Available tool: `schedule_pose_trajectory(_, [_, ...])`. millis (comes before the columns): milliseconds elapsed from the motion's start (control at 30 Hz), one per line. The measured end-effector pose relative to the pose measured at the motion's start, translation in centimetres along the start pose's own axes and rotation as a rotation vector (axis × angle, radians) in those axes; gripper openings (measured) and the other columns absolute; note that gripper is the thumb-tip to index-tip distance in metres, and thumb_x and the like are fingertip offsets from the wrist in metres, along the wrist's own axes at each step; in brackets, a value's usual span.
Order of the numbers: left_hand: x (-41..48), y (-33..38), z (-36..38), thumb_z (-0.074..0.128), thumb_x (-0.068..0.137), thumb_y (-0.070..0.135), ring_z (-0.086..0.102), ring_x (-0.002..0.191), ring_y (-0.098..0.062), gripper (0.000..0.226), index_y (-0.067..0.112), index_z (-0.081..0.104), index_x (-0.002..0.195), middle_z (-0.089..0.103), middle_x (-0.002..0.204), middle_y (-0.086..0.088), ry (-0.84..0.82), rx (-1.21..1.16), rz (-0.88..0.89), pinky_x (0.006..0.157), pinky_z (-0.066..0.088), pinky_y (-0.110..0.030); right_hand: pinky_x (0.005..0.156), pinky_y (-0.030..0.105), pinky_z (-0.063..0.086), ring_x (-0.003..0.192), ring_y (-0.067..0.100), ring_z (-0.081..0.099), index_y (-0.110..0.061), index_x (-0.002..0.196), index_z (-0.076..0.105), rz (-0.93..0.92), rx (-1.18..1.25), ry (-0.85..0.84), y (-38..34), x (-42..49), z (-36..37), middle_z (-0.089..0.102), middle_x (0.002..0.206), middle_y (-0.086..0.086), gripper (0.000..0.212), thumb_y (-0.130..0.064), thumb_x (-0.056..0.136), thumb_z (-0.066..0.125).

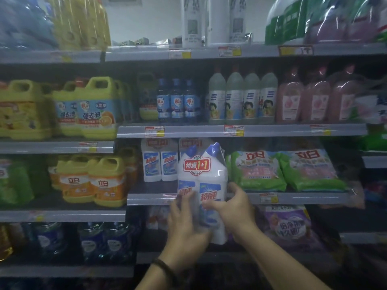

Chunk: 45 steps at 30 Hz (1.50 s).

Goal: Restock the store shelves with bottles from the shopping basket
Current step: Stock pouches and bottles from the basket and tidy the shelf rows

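Item 1, twin pack (202, 185): I log two white bottles with blue caps, bound in clear film and bearing a red "1+1" sticker. It stands upright in the air just in front of the shelf rail (297, 197), its lower half below the shelf's edge.

Item 2, right hand (234, 208): thumb and fingers are curled round the pack's lower right side.

Item 3, left hand (186, 222): it holds the pack's lower left, with fingers laid up the front face. Blur keeps me from reading how far they bend. A dark bracelet (165, 266) sits on the wrist.

Item 4, shelf stock: matching white packs (160, 164) stand behind and to the left. Green bags (259, 170) lie just to the right. Orange-labelled jugs (106, 181) are on the neighbouring bay. A purple bag (291, 225) lies one shelf down.
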<state>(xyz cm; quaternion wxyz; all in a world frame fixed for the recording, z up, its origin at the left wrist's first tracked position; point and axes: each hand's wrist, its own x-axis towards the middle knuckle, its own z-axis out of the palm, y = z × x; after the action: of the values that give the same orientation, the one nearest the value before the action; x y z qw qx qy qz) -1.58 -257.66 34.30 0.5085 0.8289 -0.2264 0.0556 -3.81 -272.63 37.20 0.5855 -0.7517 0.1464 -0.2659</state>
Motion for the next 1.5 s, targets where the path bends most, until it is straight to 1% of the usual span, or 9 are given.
schedule_pose_trajectory(167, [0.4,0.1,2.1,0.085,0.055,0.05,0.034,0.147,-0.012,0.122,0.06,0.017,0.156,0.027,0.155,0.012,0.023,-0.202,-0.028,0.12,0.042,-0.04,0.067,0.036,0.064,0.07,-0.001,0.074,-0.028,0.091,0.06,-0.138,-0.127,0.073,-1.2,-0.9,1.7,0.077,0.082,-0.011,0.048,-0.039,0.062,0.098])
schedule_pose_trajectory(300, [1.2,1.2,2.2,0.08,0.069,0.045,0.053,0.126,-0.017,0.081,0.043,0.044,0.142,0.047,0.139,0.004,0.195,-0.228,-0.042,0.107,0.052,-0.04,0.055,0.017,0.042,0.065,-0.003,0.061,-0.028,0.081,0.05,-0.253,-0.278,0.087,-1.5,-1.3,1.8,0.066,0.077,-0.011,0.046,-0.048,0.068,0.089])
schedule_pose_trajectory(400, [3.0,0.4,0.9,0.085,0.074,0.022,0.078,0.099,-0.026,0.044,0.02,0.071,0.115,0.081,0.103,-0.004,0.204,-0.481,-0.093,0.08,0.067,-0.036,0.071,0.025,0.053,0.084,-0.003,0.066,-0.03,0.088,0.062,-0.352,-0.353,-0.013,-1.3,-0.6,1.5,0.071,0.093,-0.014,0.032,-0.056,0.073,0.071])
schedule_pose_trajectory(500, [4.2,-0.3,-0.7,0.087,0.08,-0.001,0.08,0.092,-0.032,0.025,0.009,0.078,0.101,0.084,0.092,-0.007,0.218,-0.527,-0.161,0.082,0.067,-0.049,0.084,0.029,0.059,0.097,-0.002,0.066,-0.035,0.095,0.071,-0.374,-0.317,-0.035,0.5,1.9,0.1,0.071,0.104,-0.018,0.017,-0.046,0.083,0.076])
schedule_pose_trajectory(633, [6.7,-1.8,-2.7,0.086,0.083,0.007,0.081,0.091,-0.036,0.041,0.002,0.067,0.119,0.083,0.1,-0.016,0.098,-0.66,-0.294,0.084,0.065,-0.059,0.09,0.038,0.06,0.112,0.016,0.07,-0.029,0.127,0.064,-0.029,-0.105,-0.174,2.7,5.9,-1.8,0.071,0.126,-0.003,0.04,-0.032,0.093,0.083])
schedule_pose_trajectory(867, [11.2,-3.5,-5.2,0.073,0.095,0.011,0.077,0.109,-0.039,0.038,0.004,0.066,0.131,0.077,0.121,-0.021,-0.304,-0.731,-0.371,0.099,0.059,-0.059,0.075,0.035,0.063,0.095,0.021,0.082,-0.015,0.117,0.075,0.141,0.151,-0.339,4.9,8.5,-0.6,0.084,0.108,0.004,0.023,-0.02,0.095,0.081])
schedule_pose_trajectory(1100, [18.7,-5.2,-4.8,0.085,0.085,0.01,0.076,0.111,-0.04,0.039,0.005,0.076,0.123,0.077,0.123,-0.021,-0.2,-0.675,-0.246,0.101,0.057,-0.061,0.088,0.044,0.066,0.102,0.027,0.081,-0.007,0.119,0.073,0.097,0.183,-0.298,4.7,13.6,1.2,0.083,0.111,0.011,0.024,-0.019,0.099,0.076])
schedule_pose_trajectory(1300, [22.9,-5.5,-4.5,0.073,0.094,-0.003,0.078,0.105,-0.039,0.031,0.001,0.071,0.125,0.077,0.121,-0.023,-0.211,-0.654,-0.196,0.083,0.065,-0.051,0.063,0.022,0.058,0.086,0.016,0.078,-0.016,0.111,0.07,0.016,0.075,-0.207,4.4,18.1,2.4,0.081,0.103,0.011,0.017,-0.016,0.097,0.08])
schedule_pose_trajectory(1500, [24.6,-5.3,-3.6,0.071,0.093,-0.009,0.081,0.079,-0.014,0.024,0.012,0.065,0.104,0.083,0.098,-0.006,-0.107,-0.562,-0.108,0.068,0.068,-0.036,0.072,0.028,0.062,0.1,0.021,0.078,-0.016,0.122,0.064,-0.003,0.097,-0.226,5.2,21.2,3.9,0.078,0.113,0.005,0.023,-0.013,0.101,0.074])
